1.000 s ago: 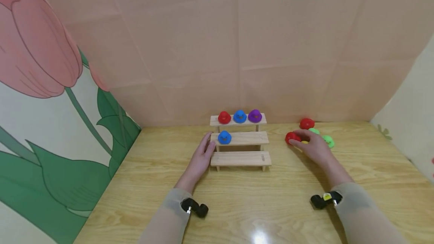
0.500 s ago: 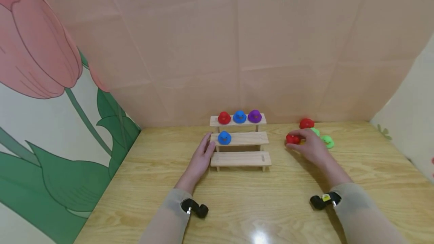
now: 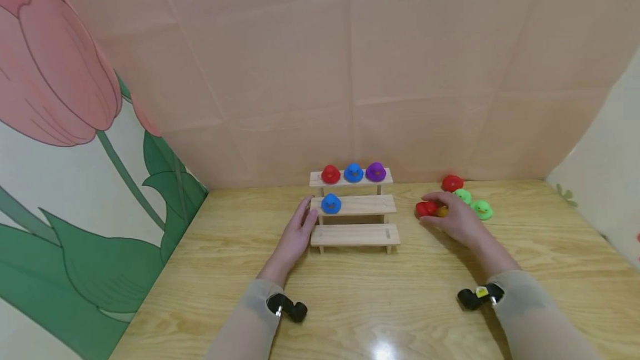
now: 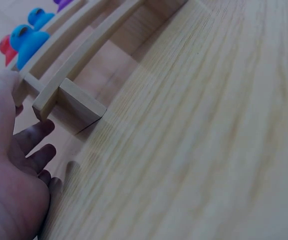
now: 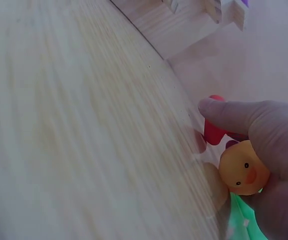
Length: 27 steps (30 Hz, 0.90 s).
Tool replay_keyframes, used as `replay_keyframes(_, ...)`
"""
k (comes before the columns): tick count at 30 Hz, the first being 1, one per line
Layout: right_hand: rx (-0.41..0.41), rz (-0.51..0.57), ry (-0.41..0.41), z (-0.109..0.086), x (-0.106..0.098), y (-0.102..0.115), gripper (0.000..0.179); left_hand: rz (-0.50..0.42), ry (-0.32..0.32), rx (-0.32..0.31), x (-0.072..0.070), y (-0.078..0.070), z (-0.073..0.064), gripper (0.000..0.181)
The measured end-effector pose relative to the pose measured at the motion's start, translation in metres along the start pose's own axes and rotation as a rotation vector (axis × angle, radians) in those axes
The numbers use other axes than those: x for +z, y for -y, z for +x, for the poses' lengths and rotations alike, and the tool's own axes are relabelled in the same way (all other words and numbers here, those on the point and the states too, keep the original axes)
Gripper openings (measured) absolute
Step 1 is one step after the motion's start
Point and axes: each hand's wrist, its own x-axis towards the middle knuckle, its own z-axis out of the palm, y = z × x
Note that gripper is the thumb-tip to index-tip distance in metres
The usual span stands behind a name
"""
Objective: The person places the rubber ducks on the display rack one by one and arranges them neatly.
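Note:
A three-step wooden stand (image 3: 357,233) stands mid-table. My left hand (image 3: 296,232) holds the left end of its middle step, thumb at the front; the remaining fingers hang loose below in the left wrist view. At the right, my right hand (image 3: 457,218) pinches a red toy duck (image 3: 425,209) between thumb and fingers, low over the tabletop. Under that palm is an orange toy duck (image 5: 243,170), facing the right wrist camera. On the top step sit a red duck (image 3: 330,174), a blue duck (image 3: 353,172) and a purple duck (image 3: 376,171). Another blue duck (image 3: 331,203) sits on the middle step.
Behind the right hand lie another red toy (image 3: 452,183) and two green ducks, one farther back (image 3: 462,196) and one nearer (image 3: 482,210). A pinkish sheet (image 3: 350,71) hangs behind the wooden table (image 3: 350,304). The left wall bears a painted tulip (image 3: 65,60).
The right hand has shifted the red duck slightly left and nearer, and the orange duck shows more beneath the palm. The left hand and the stand have stayed put.

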Motion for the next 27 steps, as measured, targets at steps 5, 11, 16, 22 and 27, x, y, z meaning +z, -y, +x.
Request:
replay_keyframes(5,-0.012,-0.011,-0.006,0.0018,0.0018,0.0008,0.057,-0.014,-0.001,-0.004,-0.0001,-0.0004,0.0000,0.068)
replay_keyframes(11,-0.046,-0.025,0.006,0.0038,0.0021,0.0005,0.054,-0.011,-0.004,-0.003,-0.0005,-0.0012,-0.0005,0.067)
replay_keyframes(16,-0.081,-0.025,0.018,0.0033,0.0032,-0.0039,0.054,-0.006,-0.004,0.000,-0.0004,-0.0008,-0.0004,0.068)
replay_keyframes(22,-0.032,-0.015,0.054,0.0018,0.0024,-0.0078,0.066,-0.005,-0.005,-0.002,0.0005,-0.0002,0.0000,0.068)
replay_keyframes(27,-0.003,-0.017,0.064,0.0013,0.0018,-0.0076,0.070,-0.012,0.000,0.002,0.0008,-0.0007,-0.0001,0.067)
